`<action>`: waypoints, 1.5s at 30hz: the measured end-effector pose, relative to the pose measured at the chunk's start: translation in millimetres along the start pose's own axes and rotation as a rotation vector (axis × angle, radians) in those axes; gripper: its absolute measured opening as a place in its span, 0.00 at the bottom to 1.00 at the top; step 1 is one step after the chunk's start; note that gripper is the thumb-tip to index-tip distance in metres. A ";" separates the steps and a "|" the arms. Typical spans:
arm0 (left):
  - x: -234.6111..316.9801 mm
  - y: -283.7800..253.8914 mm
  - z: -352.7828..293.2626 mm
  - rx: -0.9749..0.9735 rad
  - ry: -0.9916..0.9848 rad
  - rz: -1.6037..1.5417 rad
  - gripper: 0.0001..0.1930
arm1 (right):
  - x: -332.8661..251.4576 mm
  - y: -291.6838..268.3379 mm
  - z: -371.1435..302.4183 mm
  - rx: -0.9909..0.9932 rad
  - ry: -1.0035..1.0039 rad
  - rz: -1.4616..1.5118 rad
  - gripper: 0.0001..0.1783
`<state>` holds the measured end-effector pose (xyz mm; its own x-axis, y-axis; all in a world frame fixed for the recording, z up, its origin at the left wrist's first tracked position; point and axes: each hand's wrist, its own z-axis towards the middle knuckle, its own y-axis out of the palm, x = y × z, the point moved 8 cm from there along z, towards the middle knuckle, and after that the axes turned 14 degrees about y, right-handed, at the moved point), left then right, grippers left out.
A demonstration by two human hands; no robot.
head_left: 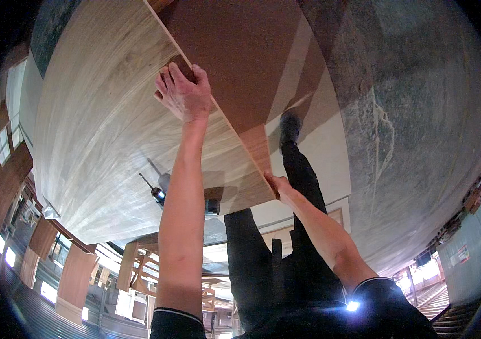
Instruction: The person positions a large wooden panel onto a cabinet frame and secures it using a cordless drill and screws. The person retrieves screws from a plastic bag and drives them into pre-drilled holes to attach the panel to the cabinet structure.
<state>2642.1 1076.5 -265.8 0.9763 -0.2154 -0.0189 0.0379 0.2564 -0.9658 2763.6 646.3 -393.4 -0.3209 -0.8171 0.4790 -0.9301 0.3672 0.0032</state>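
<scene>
A large pale wood-grain panel [110, 107] fills the left and middle, its straight long edge running slantwise from the top to the near right corner. On that edge my left hand [184, 93] is closed, fingers bent over the face and thumb by the edge. A dark patch past the knuckles may be shadow. My right hand [279, 183] grips the panel near its close right corner; the fingers beneath are partly hidden. Left of my left forearm, a dark power screwdriver [158, 193] with a long bit lies on the panel, partly covered by the forearm.
Beyond the long edge lies a reddish-brown board [235, 53]. A pale sheet [322, 147] shows to its right, with my dark shoe [290, 127] over it. Stained grey floor [404, 130] stretches to the right. Wooden pieces and frames [77, 277] stand at the lower left.
</scene>
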 end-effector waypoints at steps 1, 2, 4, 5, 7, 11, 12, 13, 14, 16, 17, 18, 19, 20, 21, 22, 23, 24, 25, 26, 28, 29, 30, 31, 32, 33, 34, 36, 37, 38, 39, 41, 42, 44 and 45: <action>-0.3 3.7 -1.8 -0.012 -0.006 -0.006 0.20 | 0.4 0.6 1.5 -0.021 0.005 -0.012 0.27; 2.8 3.9 -0.4 -0.027 -0.008 -0.014 0.20 | 2.5 -0.6 8.9 -0.017 0.013 -0.004 0.27; 8.1 2.4 3.0 -0.036 0.003 -0.007 0.20 | 5.5 4.0 27.3 -0.023 0.021 0.011 0.27; 6.3 3.2 2.2 -0.041 0.008 0.010 0.21 | 4.0 5.8 24.9 0.020 0.028 -0.016 0.27; 1.7 2.8 -0.2 -0.054 0.010 0.030 0.21 | -3.3 6.0 10.7 0.108 0.039 -0.079 0.28; 4.0 6.5 1.1 -0.078 0.008 0.020 0.21 | -0.9 6.5 17.5 -0.023 -0.019 -0.013 0.27; 4.3 8.6 0.5 -0.086 0.006 0.019 0.21 | -1.6 5.0 19.8 0.009 -0.035 -0.059 0.27; 3.4 9.6 0.5 -0.085 0.008 0.033 0.21 | -1.9 3.4 21.6 0.041 -0.050 -0.104 0.26; 1.6 9.3 0.1 -0.085 0.005 0.048 0.21 | -2.5 5.6 18.7 0.014 -0.067 -0.082 0.26; 0.4 10.7 -1.3 -0.083 0.002 0.052 0.21 | -4.1 9.6 12.9 -0.039 -0.100 -0.036 0.25; 2.3 9.9 -1.7 -0.084 0.003 0.036 0.21 | -4.2 6.3 14.9 -0.006 -0.108 -0.054 0.23; 4.1 9.9 -1.4 -0.085 0.004 0.020 0.20 | -4.4 3.3 17.0 0.026 -0.116 -0.070 0.22; 7.9 7.9 0.4 -0.058 0.034 0.041 0.20 | -4.2 0.2 18.8 0.059 -0.124 -0.086 0.21; 8.2 4.7 -0.2 -0.034 0.057 0.069 0.20 | -6.2 3.5 13.6 0.016 -0.135 -0.101 0.21; 8.3 1.3 -1.0 -0.010 0.080 0.096 0.20 | -8.7 6.5 8.3 -0.026 -0.145 -0.116 0.20; 4.6 1.2 -2.4 -0.028 0.067 0.093 0.19 | -9.9 10.8 2.4 -0.070 -0.156 -0.130 0.20; 3.2 2.7 0.4 -0.038 0.055 0.083 0.19 | -11.0 9.4 3.3 -0.069 -0.180 -0.083 0.19; 2.0 3.7 2.7 -0.048 0.043 0.074 0.19 | -10.1 9.4 3.5 -0.070 -0.205 -0.036 0.19; 4.2 3.3 4.5 -0.040 0.053 0.065 0.19 | -9.0 9.4 3.3 -0.072 -0.230 0.009 0.19; 6.5 4.7 4.1 -0.031 0.065 0.061 0.19 | -5.1 8.1 12.3 -0.117 -0.243 0.003 0.19; 11.0 6.2 3.6 -0.031 0.062 0.045 0.19 | -1.6 -2.6 28.5 -0.198 -0.279 0.000 0.19; 10.2 6.8 -1.7 -0.035 0.044 0.043 0.19 | -4.5 -8.0 25.6 -0.106 -0.254 -0.020 0.19; 3.3 4.0 -3.0 -0.043 0.027 0.056 0.19 | -3.3 -4.7 17.7 -0.027 -0.223 -0.046 0.18; 0.9 4.7 0.4 -0.028 0.035 0.054 0.19 | -5.9 -0.9 11.2 0.053 -0.191 -0.073 0.18; 6.3 2.1 -1.0 -0.031 0.042 0.047 0.19 | -7.3 -5.4 15.2 0.077 -0.161 -0.156 0.18; 10.8 3.5 1.3 -0.018 0.047 0.034 0.19 | -8.8 -8.1 21.8 0.044 -0.187 -0.097 0.19; 13.0 1.2 1.5 0.011 0.037 0.061 0.18 | -7.7 -10.5 27.8 0.011 -0.213 -0.040 0.19; 7.5 -0.4 0.6 -0.019 0.026 0.017 0.17 | -12.8 -9.1 17.5 0.039 -0.146 -0.175 0.23; 4.2 -0.6 0.3 -0.032 0.017 -0.008 0.17 | -8.7 -4.6 21.6 -0.015 -0.156 -0.164 0.24; 0.0 3.4 -1.0 -0.042 0.008 0.012 0.16 | -1.7 -3.7 34.1 -0.060 -0.179 -0.151 0.26; -0.5 4.2 0.4 -0.049 -0.006 -0.009 0.17 | -5.8 -2.6 33.8 -0.110 -0.204 -0.146 0.27; 2.1 5.8 2.1 -0.057 -0.037 -0.051 0.20 | -23.4 -12.9 31.2 0.133 -0.225 -0.512 0.31; 4.2 4.9 0.5 -0.099 -0.042 -0.072 0.21 | -26.3 -18.0 22.2 0.258 -0.216 -0.697 0.32; 3.2 -0.4 2.6 -0.120 -0.043 -0.146 0.23 | -69.1 -30.5 -19.6 0.489 -0.591 -0.879 0.31; -2.6 -1.4 3.3 -0.123 -0.042 -0.186 0.23 | -80.8 -22.8 -55.1 0.579 -0.744 -0.909 0.24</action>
<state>2640.1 1079.9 -263.6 0.9631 -0.2079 0.1710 0.1945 0.0982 -0.9760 2820.6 728.4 -383.8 0.6100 -0.7871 -0.0913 -0.7469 -0.5327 -0.3979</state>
